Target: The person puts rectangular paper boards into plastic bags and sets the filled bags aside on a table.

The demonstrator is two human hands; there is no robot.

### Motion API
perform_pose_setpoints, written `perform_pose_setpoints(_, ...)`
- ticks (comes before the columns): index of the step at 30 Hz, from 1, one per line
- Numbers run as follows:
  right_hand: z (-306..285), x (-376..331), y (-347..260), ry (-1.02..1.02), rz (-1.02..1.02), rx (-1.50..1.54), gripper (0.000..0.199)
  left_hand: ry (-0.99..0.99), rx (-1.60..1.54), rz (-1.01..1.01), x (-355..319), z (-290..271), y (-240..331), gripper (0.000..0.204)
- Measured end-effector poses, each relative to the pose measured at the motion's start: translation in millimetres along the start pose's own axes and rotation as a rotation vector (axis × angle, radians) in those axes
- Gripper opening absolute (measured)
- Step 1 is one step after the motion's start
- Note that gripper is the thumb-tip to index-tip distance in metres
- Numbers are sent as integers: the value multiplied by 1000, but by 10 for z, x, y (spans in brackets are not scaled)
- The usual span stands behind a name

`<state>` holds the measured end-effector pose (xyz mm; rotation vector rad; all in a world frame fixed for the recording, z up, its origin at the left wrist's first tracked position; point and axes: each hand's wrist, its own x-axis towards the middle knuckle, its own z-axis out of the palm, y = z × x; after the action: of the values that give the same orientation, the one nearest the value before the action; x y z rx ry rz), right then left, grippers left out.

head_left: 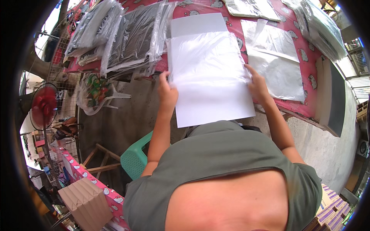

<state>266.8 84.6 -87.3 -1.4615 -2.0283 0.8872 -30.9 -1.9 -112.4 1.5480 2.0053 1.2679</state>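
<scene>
A large white board or stiff sheet [214, 106] lies over the near table edge, its lower end reaching my lap. Clear plastic film [208, 57], seemingly a bag, covers its middle part; a greyer end [198, 24] shows beyond the film. At the left edge of the film, my left hand [168, 91] is closed, its fingertips slightly blurred. My right hand [257, 84] pinches the opposite edge, index finger pointing up along it. Whether each hand grips only film or also the board cannot be made out.
Stacks of plastic-wrapped dark packs [135, 34] lie left on the pink patterned table [310, 90]. White plastic bags [273, 57] lie right of the board, more packs [322, 29] beyond. A green stool [135, 158], a red fan [44, 106] and a brown carton [85, 204] stand left.
</scene>
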Motion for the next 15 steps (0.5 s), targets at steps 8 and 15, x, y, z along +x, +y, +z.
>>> perform_pose_setpoints(8,-306,-879,-76,-233,-168,143,53,176,-537,-284,-971,-145,317,31)
perform_pose_setpoints(15,100,-592,-123,-213,-303,85,52,450,-235,456,-137,-206,451,18)
